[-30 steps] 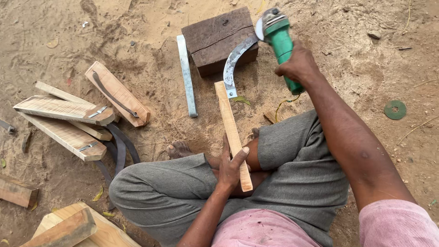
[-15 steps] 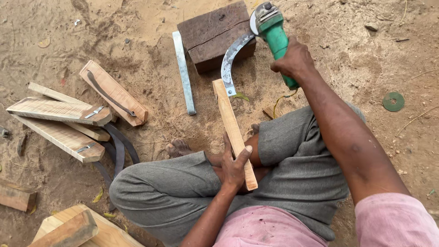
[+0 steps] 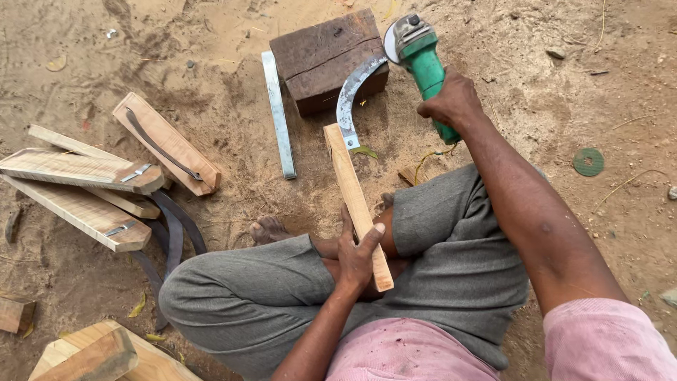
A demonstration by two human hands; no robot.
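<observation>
On the sandy ground we count one dark wooden block (image 3: 326, 60) under one curved steel blade (image 3: 350, 99). Our left hand (image 3: 357, 255) clasps its long pale wooden handle (image 3: 356, 204); our right hand (image 3: 449, 102) grips one green angle grinder (image 3: 419, 56), now nearer the blade.

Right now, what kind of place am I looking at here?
Most likely an open-air woodworking spot on bare sandy ground. A person sits cross-legged holding a green angle grinder by a curved blade fixed to a wooden handle, with wooden pieces piled alongside.
</observation>
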